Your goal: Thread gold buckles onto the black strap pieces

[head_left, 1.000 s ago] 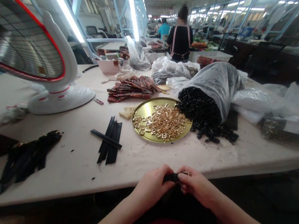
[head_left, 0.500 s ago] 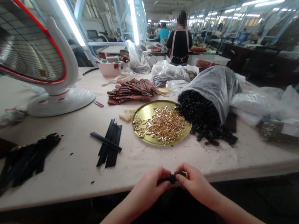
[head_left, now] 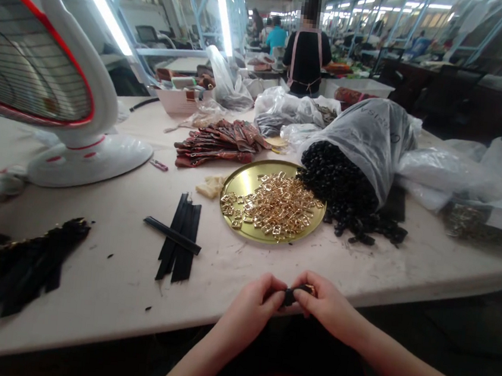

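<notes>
At the table's front edge, my left hand (head_left: pixel 259 302) and my right hand (head_left: pixel 323 306) meet with fingertips pinched on one short black strap (head_left: pixel 288 297). A gold glint shows by my right fingers; its shape is too small to make out. Most of the strap is hidden by my fingers. Beyond my hands lies a round gold tray (head_left: pixel 246 177) with a heap of small gold buckles (head_left: pixel 282 206). Left of the tray, several flat black strips (head_left: pixel 186 241) lie together, one across the others. More black straps with gold bits (head_left: pixel 31 272) are piled at the far left.
A clear plastic bag (head_left: pixel 375 138) spills small black pieces (head_left: pixel 339 176) beside the tray. Brown-red strips (head_left: pixel 220 143) lie behind it. A white fan (head_left: pixel 87 162) with a red rim stands at left. Further back, a person (head_left: pixel 307 59) in an apron faces away.
The view has shifted slightly, so the table things sit a little further left and up. Both hands stay together on the black strap, with less of it showing between the fingers.
</notes>
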The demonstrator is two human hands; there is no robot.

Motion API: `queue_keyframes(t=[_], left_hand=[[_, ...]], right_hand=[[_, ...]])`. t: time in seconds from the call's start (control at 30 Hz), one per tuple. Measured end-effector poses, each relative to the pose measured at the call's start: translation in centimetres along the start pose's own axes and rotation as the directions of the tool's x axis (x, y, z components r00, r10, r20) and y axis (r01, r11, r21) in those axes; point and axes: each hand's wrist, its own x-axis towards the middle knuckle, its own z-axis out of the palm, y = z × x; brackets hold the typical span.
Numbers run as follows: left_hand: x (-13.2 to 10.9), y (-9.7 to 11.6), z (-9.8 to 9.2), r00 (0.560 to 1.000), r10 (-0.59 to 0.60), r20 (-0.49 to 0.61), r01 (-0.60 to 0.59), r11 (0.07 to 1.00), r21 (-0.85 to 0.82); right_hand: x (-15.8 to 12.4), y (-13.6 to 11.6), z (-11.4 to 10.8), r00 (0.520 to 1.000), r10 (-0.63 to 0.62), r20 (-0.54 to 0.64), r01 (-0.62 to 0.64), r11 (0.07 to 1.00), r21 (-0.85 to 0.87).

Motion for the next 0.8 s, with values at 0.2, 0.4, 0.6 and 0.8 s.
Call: queue_keyframes(t=[0.2, 0.4, 0.6, 0.8], left_hand=[[-0.6, 0.1, -0.4, 0.997, 0.071, 0.004, -0.071, 0.989, 0.13], [-0.7, -0.3, -0.3, 0.994, 0.093, 0.065, -0.103, 0.976, 0.189], [-0.8, -0.7, 0.9, 0.997, 0.081, 0.022, -0.083, 0.963, 0.255], [-1.1, -0.5, 0.9, 0.992, 0.127, 0.016, -0.128, 0.975, 0.184]], right_hand=[[0.2, 0.2, 0.0, 0.992, 0.104, 0.071, -0.12, 0.948, 0.294], [-0.2, 0.8, -0.1, 0.99, 0.091, 0.106, -0.125, 0.917, 0.38], [-0.8, 1.7, 0.6, 0.989, 0.111, 0.1, -0.144, 0.886, 0.44], [-1.6, 1.6, 0.0, 0.991, 0.081, 0.11, -0.122, 0.888, 0.443]])
